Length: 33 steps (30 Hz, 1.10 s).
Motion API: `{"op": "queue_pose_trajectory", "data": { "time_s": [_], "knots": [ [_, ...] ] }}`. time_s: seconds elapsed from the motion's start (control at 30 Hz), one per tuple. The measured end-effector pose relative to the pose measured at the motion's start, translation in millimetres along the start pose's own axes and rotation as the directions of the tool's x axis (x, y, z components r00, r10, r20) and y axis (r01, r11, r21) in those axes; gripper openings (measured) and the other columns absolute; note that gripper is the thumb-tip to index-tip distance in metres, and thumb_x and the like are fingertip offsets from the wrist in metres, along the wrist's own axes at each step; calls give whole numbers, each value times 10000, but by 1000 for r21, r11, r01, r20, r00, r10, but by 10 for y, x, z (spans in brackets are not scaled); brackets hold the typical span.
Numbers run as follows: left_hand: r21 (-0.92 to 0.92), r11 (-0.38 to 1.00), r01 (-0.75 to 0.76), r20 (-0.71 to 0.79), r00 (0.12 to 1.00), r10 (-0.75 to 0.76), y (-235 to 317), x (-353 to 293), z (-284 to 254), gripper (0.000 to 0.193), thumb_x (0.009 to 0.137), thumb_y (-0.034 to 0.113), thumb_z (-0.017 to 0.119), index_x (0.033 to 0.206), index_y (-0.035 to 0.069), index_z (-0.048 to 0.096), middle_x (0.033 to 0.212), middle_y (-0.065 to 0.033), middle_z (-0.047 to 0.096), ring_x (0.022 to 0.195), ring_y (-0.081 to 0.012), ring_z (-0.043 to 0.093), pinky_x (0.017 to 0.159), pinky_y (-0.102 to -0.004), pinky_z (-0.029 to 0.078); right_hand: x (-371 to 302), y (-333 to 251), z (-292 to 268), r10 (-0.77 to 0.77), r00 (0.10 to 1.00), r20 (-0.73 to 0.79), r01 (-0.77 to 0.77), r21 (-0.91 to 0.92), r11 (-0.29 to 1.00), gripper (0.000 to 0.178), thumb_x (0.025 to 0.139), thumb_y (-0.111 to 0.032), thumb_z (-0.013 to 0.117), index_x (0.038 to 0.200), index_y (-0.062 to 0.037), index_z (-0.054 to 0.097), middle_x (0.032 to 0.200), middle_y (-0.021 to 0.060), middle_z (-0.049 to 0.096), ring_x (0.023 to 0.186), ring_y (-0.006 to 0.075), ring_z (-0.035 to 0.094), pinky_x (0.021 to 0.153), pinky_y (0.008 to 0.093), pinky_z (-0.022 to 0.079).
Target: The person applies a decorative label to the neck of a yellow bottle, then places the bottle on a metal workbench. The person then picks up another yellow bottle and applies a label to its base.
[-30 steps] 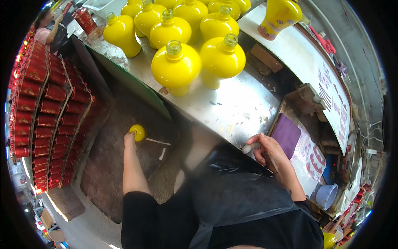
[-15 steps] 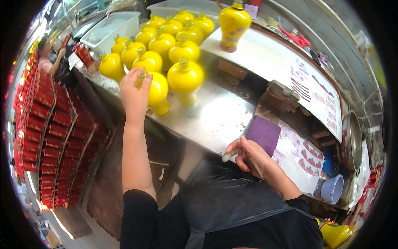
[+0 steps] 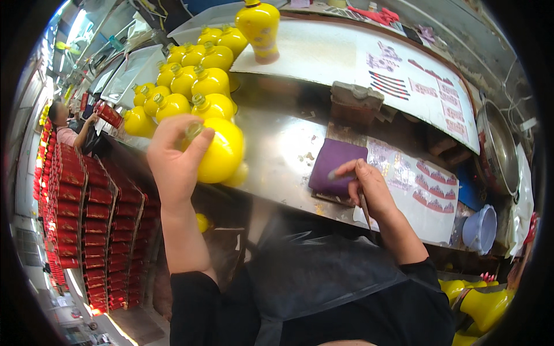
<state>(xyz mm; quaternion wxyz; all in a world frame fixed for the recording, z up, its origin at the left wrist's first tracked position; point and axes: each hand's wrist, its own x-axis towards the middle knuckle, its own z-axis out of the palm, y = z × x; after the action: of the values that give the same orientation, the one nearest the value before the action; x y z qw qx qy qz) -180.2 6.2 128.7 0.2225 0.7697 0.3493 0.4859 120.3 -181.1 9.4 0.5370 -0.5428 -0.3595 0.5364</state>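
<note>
My left hand (image 3: 176,155) is closed around the neck of a glossy yellow vase (image 3: 224,151) near the table's front edge. The vase leans, its round shoulder towards me; fingers partly cover its mouth. My right hand (image 3: 369,187) is beside a square purple pad (image 3: 330,161). A thin, stick-like tool (image 3: 365,212) is gripped in its curled fingers, pointing down; its exact kind is unclear. A pale cover sits on the index fingertip. Behind my left hand stand several more yellow vases (image 3: 210,85) in close rows.
A patterned yellow vase (image 3: 258,29) stands on a white board (image 3: 323,55) with printed decals. Right of the pad lie a decal sheet (image 3: 424,199) and a lilac bucket (image 3: 479,229). Red boxes (image 3: 98,213) are stacked at left, near another person (image 3: 75,130).
My left hand has brought the vase closer and tilted it, away from the group. My right hand has moved up beside the purple pad. The whole view has shifted.
</note>
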Motion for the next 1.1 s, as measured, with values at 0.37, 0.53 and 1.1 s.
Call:
{"op": "queue_pose_trajectory", "data": {
  "time_s": [0.37,0.53,1.1],
  "knots": [
    [-476,634,610,581,759,-293,306,428,2165,320,962,304,752,957,-7,676,847,-34,678,729,-92,614,665,-246,502,-13,-332,-263,-62,984,-165,-32,-513,858,955,762,-382,839,1536,-2,427,1291,274,661,1156,331,677,980,379,523],
    [-624,463,630,595,767,-242,52,-55,2515,549,1135,337,429,1565,4,352,1472,-158,520,1310,-231,541,1116,-368,431,205,-17,-291,-38,968,-248,-51,-343,938,883,835,-395,766,1537,12,417,1308,292,662,1203,395,670,1026,412,513],
    [-606,258,752,740,652,-164,-28,-499,2503,821,1108,339,495,1670,84,-46,1628,-141,318,1462,-267,392,1200,-398,339,49,11,-203,-53,946,-320,-61,-338,939,720,970,-299,632,1576,-25,358,1066,236,732,905,340,735,850,418,555]
  ]
}}
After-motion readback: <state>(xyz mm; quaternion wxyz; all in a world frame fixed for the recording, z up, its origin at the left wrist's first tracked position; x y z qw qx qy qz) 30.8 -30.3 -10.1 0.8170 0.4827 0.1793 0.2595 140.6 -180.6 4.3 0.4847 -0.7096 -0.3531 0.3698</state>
